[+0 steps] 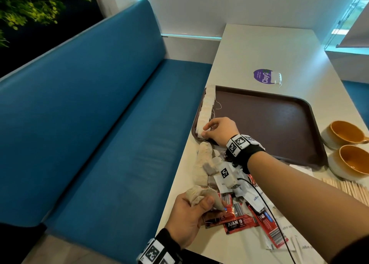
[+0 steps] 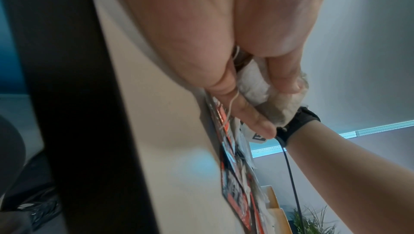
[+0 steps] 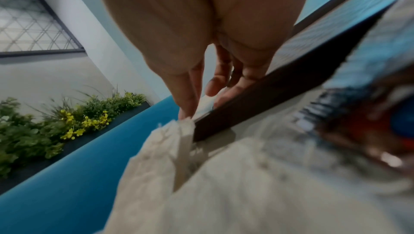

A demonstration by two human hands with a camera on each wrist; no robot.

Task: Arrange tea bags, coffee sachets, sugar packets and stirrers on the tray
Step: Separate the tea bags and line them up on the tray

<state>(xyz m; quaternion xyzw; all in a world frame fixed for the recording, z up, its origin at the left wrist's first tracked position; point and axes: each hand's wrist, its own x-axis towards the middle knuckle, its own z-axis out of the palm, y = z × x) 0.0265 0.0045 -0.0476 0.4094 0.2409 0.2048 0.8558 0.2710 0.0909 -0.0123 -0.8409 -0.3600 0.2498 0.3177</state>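
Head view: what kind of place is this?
Probably a cafe or canteen booth: a blue padded bench seat along a white table, a brown serving tray, two ceramic cups, and a round branded sticker on the tabletop.

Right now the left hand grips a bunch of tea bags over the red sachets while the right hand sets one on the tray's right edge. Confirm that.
Not quite: the right hand sets its tea bag on the left edge of the tray, ending the row of tea bags, as the head view shows. The left hand does grip a bunch of tea bags over the red sachets.
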